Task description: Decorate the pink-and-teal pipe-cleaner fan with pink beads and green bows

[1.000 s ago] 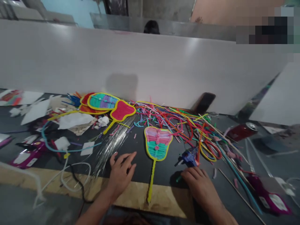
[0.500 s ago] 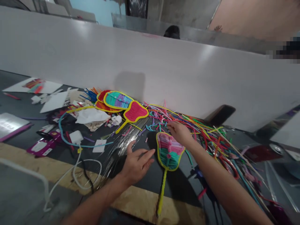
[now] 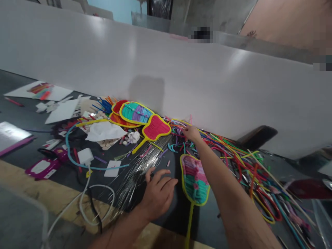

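My left hand [image 3: 159,192] hovers over the dark tabletop with loosely bent, parted fingers and nothing in them. My right hand [image 3: 191,133] reaches to the back, its fingertips pinched together among short pipe cleaner pieces [image 3: 178,130]; what they hold, if anything, is too small to make out. Under my right forearm lies a paddle-shaped pipe cleaner piece [image 3: 195,180], pink above and green below, with a yellow rim and handle. A pink-red paddle shape [image 3: 156,128] with a yellow rim rests left of my right hand, beside a green and purple one [image 3: 136,113].
Long coloured pipe cleaners [image 3: 233,155] spread to the right, with scissors among them. Silvery strands [image 3: 137,173] lie left of my left hand. Further left are a white charger [image 3: 85,156] with its cable and a purple tool [image 3: 45,166]. A white partition [image 3: 103,62] stands behind.
My right hand has moved farther back and left, into the short pieces. My left hand stays low over the table. The view has shifted slightly.
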The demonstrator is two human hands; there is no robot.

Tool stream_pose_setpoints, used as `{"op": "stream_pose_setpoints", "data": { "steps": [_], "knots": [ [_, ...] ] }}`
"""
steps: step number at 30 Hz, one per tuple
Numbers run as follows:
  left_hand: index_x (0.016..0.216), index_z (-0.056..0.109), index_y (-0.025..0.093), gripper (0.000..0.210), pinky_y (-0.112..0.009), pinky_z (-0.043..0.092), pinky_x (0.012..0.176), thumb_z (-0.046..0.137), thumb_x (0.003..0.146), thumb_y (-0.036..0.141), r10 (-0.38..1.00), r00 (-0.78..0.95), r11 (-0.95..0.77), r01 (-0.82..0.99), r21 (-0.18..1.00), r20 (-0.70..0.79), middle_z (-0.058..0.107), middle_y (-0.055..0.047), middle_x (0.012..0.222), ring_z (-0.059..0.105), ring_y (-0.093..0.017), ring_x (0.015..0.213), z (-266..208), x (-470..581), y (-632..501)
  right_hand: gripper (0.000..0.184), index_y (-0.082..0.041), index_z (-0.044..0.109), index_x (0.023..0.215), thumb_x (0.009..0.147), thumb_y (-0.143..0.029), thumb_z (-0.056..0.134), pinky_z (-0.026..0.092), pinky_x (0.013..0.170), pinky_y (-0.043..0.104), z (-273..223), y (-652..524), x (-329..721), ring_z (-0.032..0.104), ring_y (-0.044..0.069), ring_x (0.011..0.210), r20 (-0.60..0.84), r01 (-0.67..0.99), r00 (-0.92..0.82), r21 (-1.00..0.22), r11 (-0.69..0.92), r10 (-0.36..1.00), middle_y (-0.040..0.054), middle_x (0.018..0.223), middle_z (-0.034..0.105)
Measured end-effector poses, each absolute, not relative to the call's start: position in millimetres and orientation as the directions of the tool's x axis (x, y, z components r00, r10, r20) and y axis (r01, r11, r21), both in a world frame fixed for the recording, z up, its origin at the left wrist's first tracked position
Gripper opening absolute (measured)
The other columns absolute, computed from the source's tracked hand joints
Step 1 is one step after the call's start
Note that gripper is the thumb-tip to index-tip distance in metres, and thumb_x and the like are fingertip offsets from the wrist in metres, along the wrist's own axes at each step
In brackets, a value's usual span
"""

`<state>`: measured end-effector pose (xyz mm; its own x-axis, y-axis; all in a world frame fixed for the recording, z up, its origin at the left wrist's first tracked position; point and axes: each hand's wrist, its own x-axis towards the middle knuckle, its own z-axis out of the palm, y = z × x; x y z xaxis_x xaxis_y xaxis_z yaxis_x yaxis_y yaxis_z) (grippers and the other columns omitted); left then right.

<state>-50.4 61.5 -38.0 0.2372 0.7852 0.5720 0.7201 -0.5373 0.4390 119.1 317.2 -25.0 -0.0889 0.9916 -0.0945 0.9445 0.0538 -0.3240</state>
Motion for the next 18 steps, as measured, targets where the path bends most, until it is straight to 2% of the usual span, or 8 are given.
{"op": "stream_pose_setpoints", "data": {
  "steps": [5,9,12,14,18],
  "knots": [
    [0.099,0.063,0.023,0.024,-0.046,0.02,0.103,0.053,0.081,0.011,0.796,0.25,-0.548,0.685,0.481,0.551,0.071,0.0,0.091,0.056,-0.021,0.108,-39.2,-50.0,61.1,0.035,-0.011,0.066,0.098,0.09,-0.028,0.037,0.04,0.058,0.019,-11.3,311.5,147.1,0.058,0.013,0.069,-0.036,0.914,-0.121,-0.394,0.097,0.992,0.0063,0.084,0.07],
    [0.099,0.063,0.023,0.026,-0.045,0.022,0.103,0.051,0.08,0.01,0.786,0.286,-0.568,0.684,0.457,0.548,0.071,-0.001,0.091,0.055,-0.021,0.109,-40.7,-45.0,59.2,0.031,-0.014,0.068,0.092,0.088,-0.031,0.042,0.039,0.06,0.02,-5.2,296.9,148.5,0.059,0.014,0.072,-0.01,0.917,-0.106,-0.388,0.094,0.994,0.0065,0.085,0.07],
    [0.099,0.063,0.023,0.027,-0.045,0.022,0.103,0.052,0.079,0.009,0.772,0.331,-0.591,0.689,0.42,0.543,0.071,-0.001,0.093,0.055,-0.021,0.109,-43.4,-41.7,57.4,0.035,-0.015,0.07,0.086,0.087,-0.04,0.045,0.04,0.063,0.022,-8.3,287.0,129.8,0.061,0.016,0.074,-0.039,0.924,-0.086,-0.377,0.065,0.996,0.0072,0.081,0.071],
    [0.098,0.064,0.024,0.027,-0.045,0.022,0.103,0.053,0.078,0.009,0.767,0.347,-0.598,0.691,0.406,0.539,0.071,-0.001,0.093,0.055,-0.021,0.11,-45.4,-41.7,57.1,0.035,-0.017,0.07,0.083,0.084,-0.046,0.051,0.042,0.066,0.024,-12.0,283.1,112.8,0.063,0.019,0.078,-0.069,0.93,-0.066,-0.367,0.036,0.995,0.0086,0.082,0.071],
    [0.095,0.064,0.023,0.026,-0.045,0.022,0.102,0.052,0.078,0.007,0.789,0.313,-0.566,0.707,0.425,0.529,0.071,0.0,0.09,0.055,-0.02,0.109,-48.5,-45.7,60.1,0.03,-0.014,0.07,0.09,0.083,-0.038,0.054,0.044,0.074,0.032,-13.4,285.4,92.5,0.064,0.026,0.091,-0.094,0.935,-0.014,-0.353,-0.02,0.995,0.0174,0.098,0.069]
  ]
}}
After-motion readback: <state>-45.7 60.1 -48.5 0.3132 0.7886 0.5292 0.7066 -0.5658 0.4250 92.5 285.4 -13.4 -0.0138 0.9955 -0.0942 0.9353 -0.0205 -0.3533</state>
